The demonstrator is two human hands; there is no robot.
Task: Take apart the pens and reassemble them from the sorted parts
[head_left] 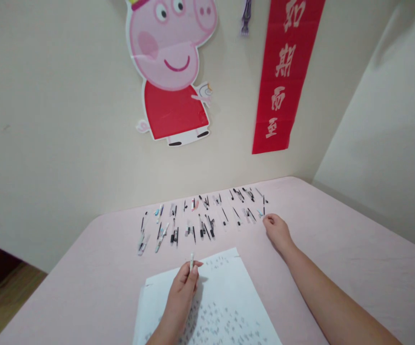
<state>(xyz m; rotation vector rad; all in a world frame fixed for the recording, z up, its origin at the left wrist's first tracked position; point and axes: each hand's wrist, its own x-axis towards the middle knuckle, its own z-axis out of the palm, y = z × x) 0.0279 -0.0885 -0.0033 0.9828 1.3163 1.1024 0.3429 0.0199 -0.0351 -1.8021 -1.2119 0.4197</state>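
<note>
My left hand (184, 292) is closed around a light-coloured pen barrel (192, 260), whose end sticks up past the thumb. This hand is over a white sheet of paper (243, 282) covered with small dark handwriting. Farther right, my right hand (278, 233) reaches to the right end of the rows of pen parts, its fingers bent together at the table surface. A small blue pen part (260, 213) and a dark refill (263, 206) lie just beyond those fingertips. Whatever the right fingers pinch, if anything, is hidden.
Two rows of taken-apart pens, with caps, refills and barrels (162, 238), stretch across the pink tabletop (95, 268). Behind the table rises a pale wall (67, 120) with a cartoon pig cutout (176, 110) and a red banner (282, 86).
</note>
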